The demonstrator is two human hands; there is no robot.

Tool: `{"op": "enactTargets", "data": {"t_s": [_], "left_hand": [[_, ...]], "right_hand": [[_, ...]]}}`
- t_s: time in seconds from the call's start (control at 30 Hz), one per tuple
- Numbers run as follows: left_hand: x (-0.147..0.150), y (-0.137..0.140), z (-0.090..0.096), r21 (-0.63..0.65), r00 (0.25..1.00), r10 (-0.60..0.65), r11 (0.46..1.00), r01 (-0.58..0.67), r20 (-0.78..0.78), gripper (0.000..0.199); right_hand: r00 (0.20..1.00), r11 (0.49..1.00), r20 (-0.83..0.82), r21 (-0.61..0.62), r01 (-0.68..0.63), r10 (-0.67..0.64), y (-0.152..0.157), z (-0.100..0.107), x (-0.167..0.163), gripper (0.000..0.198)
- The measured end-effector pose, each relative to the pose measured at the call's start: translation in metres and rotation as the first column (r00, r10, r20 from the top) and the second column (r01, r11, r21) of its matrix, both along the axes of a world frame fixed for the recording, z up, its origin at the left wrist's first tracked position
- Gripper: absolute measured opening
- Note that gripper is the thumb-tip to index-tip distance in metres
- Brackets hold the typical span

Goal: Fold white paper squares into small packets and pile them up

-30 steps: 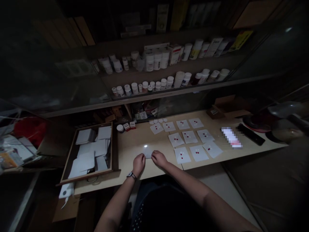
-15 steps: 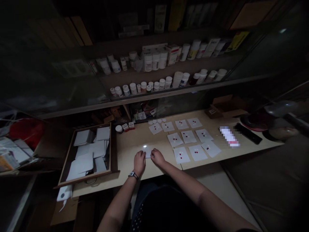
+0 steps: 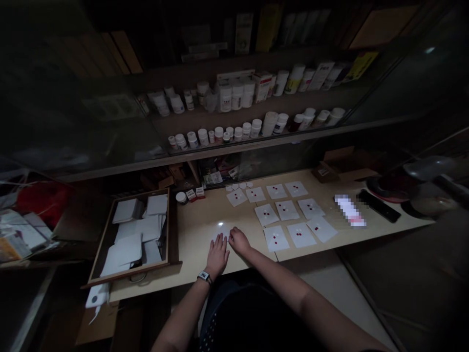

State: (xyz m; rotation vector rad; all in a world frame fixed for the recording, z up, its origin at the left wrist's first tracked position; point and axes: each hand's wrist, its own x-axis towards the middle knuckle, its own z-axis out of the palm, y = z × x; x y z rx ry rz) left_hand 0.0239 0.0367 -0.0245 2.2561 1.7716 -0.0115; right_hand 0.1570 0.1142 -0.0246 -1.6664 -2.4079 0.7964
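Observation:
A small white sheet of paper (image 3: 219, 231) lies on the table in front of me, mostly covered by my hands. Flat on it rests my left hand (image 3: 217, 255), its fingers stretched out and a watch on the wrist. Close by, my right hand (image 3: 239, 241) is curled with fingertips pinched at the paper's right edge. To the right, white paper squares (image 3: 274, 238) lie in rows, each bearing small red and white tablets. Any tablets under my hands are hidden.
On the left an open wooden drawer (image 3: 166, 249) holds stacks of white paper. Small boxes and a white-lidded jar (image 3: 181, 197) stand behind it. A blurred-out phone (image 3: 350, 211), a dark slim object (image 3: 379, 205) and a cardboard box (image 3: 340, 164) lie right. Bottles line the shelves (image 3: 205, 151).
My left hand has gone from curled fingers at the paper's left edge to lying flat across the paper. My right hand has stayed nearly still.

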Motion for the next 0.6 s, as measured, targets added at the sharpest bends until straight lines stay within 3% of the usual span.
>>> {"op": "enactTargets", "data": {"t_s": [0.17, 0.23, 0.4, 0.6], "left_hand": [[-0.002, 0.004, 0.001, 0.007, 1.0, -0.001, 1.0, 0.001, 0.003, 0.053], [-0.003, 0.005, 0.001, 0.007, 1.0, -0.013, 1.0, 0.013, 0.003, 0.052], [-0.007, 0.006, 0.0, -0.006, 0.999, -0.048, 0.999, 0.048, 0.01, 0.055], [-0.012, 0.005, -0.002, -0.022, 0.999, -0.036, 0.999, 0.036, -0.003, 0.061]], "right_hand": [[0.999, 1.0, 0.029, 0.0, -0.018, 0.018, -0.002, 0.007, 0.0, 0.022], [0.995, 0.994, 0.024, 0.055, -0.099, 0.097, -0.005, 0.008, 0.004, 0.028], [0.912, 0.898, 0.009, 0.173, -0.405, 0.409, -0.013, -0.001, 0.021, 0.044], [0.891, 0.87, 0.059, 0.194, -0.453, 0.45, -0.022, -0.01, 0.035, 0.055]]}}
